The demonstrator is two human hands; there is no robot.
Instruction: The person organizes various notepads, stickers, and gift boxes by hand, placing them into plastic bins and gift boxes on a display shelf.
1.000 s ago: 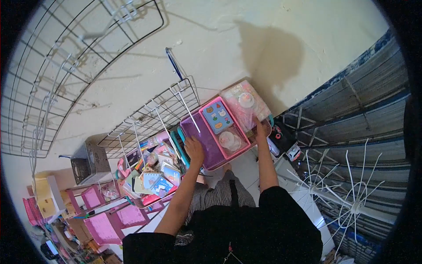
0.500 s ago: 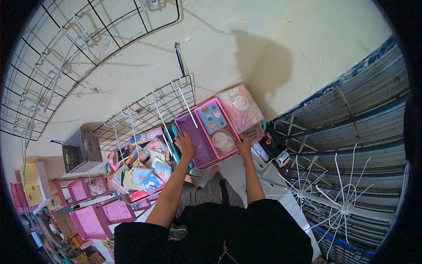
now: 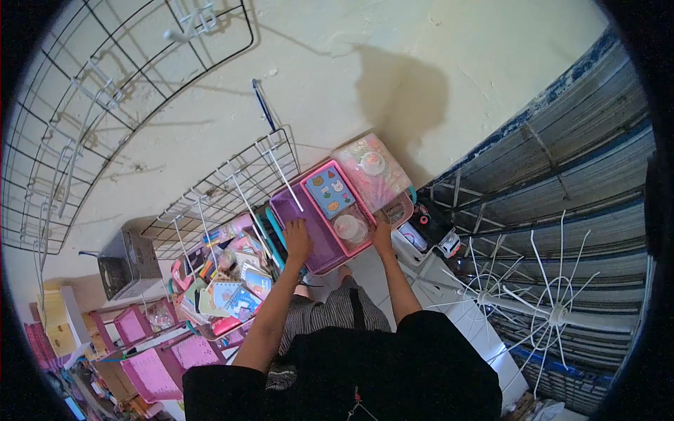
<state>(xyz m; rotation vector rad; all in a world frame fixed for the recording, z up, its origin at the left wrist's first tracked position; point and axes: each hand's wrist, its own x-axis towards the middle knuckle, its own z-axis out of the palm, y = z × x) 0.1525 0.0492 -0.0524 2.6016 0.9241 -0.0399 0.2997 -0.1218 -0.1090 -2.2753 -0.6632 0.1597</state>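
Note:
My left hand [image 3: 298,242] is at the left side of a purple basket [image 3: 325,244], fingers bent over its rim and onto the inside. Within the right part of that basket sits a pink tray [image 3: 359,247]. It holds a blue case with animal faces [image 3: 329,193] and a clear packet with a round white item [image 3: 349,228]. My right hand [image 3: 382,236] grips the tray's lower right rim; some of its fingertips are hidden. Just beyond the tray lies a clear-wrapped pastel pack [image 3: 374,172] with a round white item on top.
Left of me, a basket of notebooks and stationery [image 3: 232,295] stands beneath a white wire rack [image 3: 210,186]. A grey basket [image 3: 128,259] hangs on the wall. On the right are a white rack with spreading hooks [image 3: 554,312] and a metal shutter [image 3: 562,154].
The view has turned slightly, shifting the wall and wire rack leftward. Both hands stay on the purple basket and pink tray, with little visible movement.

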